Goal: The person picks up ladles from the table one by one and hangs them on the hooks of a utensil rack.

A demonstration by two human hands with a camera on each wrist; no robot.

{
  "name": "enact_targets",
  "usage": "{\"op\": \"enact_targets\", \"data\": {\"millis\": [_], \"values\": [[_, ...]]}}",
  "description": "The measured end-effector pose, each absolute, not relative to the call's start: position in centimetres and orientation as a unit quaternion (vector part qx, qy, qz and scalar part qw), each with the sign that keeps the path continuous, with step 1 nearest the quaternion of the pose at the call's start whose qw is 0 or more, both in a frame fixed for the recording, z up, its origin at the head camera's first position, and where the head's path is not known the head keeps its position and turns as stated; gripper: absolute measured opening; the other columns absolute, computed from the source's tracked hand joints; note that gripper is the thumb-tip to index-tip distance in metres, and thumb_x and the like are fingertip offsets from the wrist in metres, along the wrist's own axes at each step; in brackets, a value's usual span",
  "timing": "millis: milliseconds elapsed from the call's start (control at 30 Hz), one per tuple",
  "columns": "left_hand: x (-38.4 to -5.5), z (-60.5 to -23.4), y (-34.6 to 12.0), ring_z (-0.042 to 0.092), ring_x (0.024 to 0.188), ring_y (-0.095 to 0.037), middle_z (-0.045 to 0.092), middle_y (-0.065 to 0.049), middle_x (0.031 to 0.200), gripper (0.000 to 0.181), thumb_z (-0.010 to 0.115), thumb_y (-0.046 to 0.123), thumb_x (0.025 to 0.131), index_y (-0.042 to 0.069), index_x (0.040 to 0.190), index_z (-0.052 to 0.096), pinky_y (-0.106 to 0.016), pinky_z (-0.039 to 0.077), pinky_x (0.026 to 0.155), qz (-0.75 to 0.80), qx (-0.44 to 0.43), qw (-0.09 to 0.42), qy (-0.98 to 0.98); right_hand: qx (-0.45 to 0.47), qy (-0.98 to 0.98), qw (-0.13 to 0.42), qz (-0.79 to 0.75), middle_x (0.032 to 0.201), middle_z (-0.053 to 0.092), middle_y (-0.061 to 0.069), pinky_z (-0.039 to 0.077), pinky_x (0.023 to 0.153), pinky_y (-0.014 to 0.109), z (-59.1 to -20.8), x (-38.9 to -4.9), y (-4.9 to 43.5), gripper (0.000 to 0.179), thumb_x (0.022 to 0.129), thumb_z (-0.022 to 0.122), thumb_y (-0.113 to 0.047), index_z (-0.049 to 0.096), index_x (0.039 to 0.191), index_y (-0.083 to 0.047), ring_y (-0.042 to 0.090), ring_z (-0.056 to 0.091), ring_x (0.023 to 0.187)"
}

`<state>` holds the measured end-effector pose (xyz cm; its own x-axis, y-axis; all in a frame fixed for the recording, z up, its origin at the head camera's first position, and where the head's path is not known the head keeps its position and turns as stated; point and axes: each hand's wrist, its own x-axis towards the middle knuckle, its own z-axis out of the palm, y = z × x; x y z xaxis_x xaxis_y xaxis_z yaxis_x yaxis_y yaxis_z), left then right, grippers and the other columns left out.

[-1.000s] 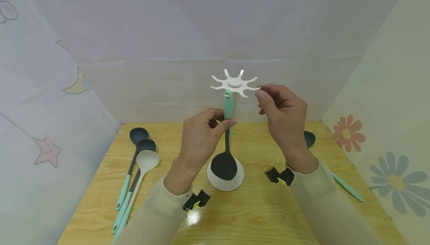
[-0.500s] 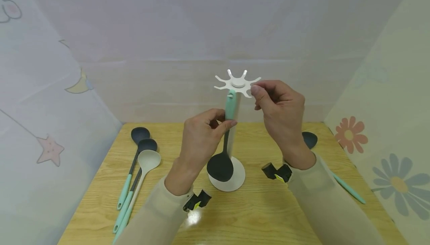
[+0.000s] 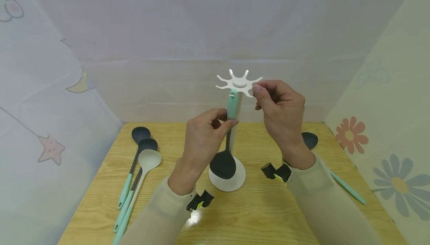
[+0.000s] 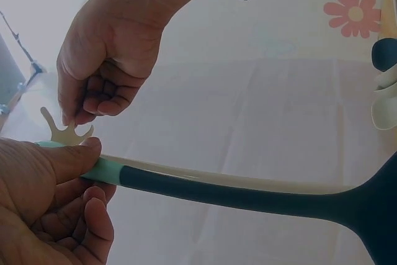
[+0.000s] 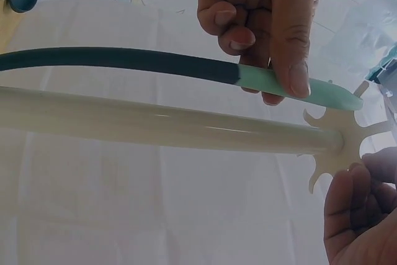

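Observation:
My left hand point(image 3: 206, 137) pinches the mint-green handle point(image 3: 232, 105) of a spatula with a broad black head point(image 3: 223, 165). The spatula hangs upright, head down, in front of a white stand. A white hook tip shows at the hole near the top of the handle. Thumb and index finger of my right hand point(image 3: 283, 107) pinch one arm of the stand's star-shaped hook rack point(image 3: 240, 82). In the right wrist view, the handle end point(image 5: 338, 94) overlaps the rack, and the stand's pole point(image 5: 186, 125) runs beside the spatula's dark shaft.
The stand's round white base point(image 3: 228, 184) stands on the wooden table point(image 3: 268, 215). Two dark utensils point(image 3: 140, 135) and a cream ladle point(image 3: 149, 159) lie at the left. Another mint-handled utensil point(image 3: 309, 140) lies at the right, partly behind my right arm. Patterned cloth walls surround the table.
My right hand has shifted left and further in along the rack. The rack has moved slightly right in view. The spatula's head swung left, then back right over the base.

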<state>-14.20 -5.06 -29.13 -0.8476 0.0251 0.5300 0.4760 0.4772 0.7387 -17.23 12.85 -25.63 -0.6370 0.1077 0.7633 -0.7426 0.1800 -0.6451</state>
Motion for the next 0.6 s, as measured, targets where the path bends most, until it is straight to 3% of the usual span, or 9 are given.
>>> {"op": "enact_targets", "data": {"millis": [200, 400, 600], "values": [[-14.2, -29.2, -4.8, 0.061, 0.068, -0.009, 0.078, 0.004, 0.093, 0.024, 0.087, 0.023, 0.089, 0.015, 0.111, 0.08, -0.023, 0.048, 0.054, -0.478, -0.155, 0.234, -0.832, 0.231, -0.675, 0.362, 0.6, 0.081, 0.07, -0.017, 0.053, 0.059, 0.019, -25.8, -17.3, 12.8, 0.013, 0.096, 0.074, 0.001, 0.072, 0.097, 0.014, 0.01, 0.057, 0.06], [-14.1, -29.4, -4.9, 0.066, 0.082, -0.015, 0.077, 0.0, 0.103, 0.034, 0.086, 0.026, 0.091, 0.013, 0.121, 0.075, -0.029, 0.055, 0.066, -0.469, -0.165, 0.236, -0.835, 0.238, -0.671, 0.364, 0.601, 0.082, 0.071, -0.016, 0.053, 0.058, 0.019, -25.8, -17.3, 12.7, 0.013, 0.096, 0.074, 0.002, 0.072, 0.097, 0.014, 0.011, 0.056, 0.06], [-13.5, -29.9, -6.6, 0.066, 0.088, -0.018, 0.075, -0.002, 0.111, 0.037, 0.074, 0.037, 0.101, 0.012, 0.128, 0.072, -0.033, 0.055, 0.069, -0.465, -0.146, 0.221, -0.845, 0.246, -0.665, 0.367, 0.602, 0.082, 0.07, -0.017, 0.053, 0.059, 0.019, -25.7, -17.3, 12.7, 0.014, 0.096, 0.074, 0.001, 0.071, 0.097, 0.015, 0.011, 0.056, 0.06]]}}
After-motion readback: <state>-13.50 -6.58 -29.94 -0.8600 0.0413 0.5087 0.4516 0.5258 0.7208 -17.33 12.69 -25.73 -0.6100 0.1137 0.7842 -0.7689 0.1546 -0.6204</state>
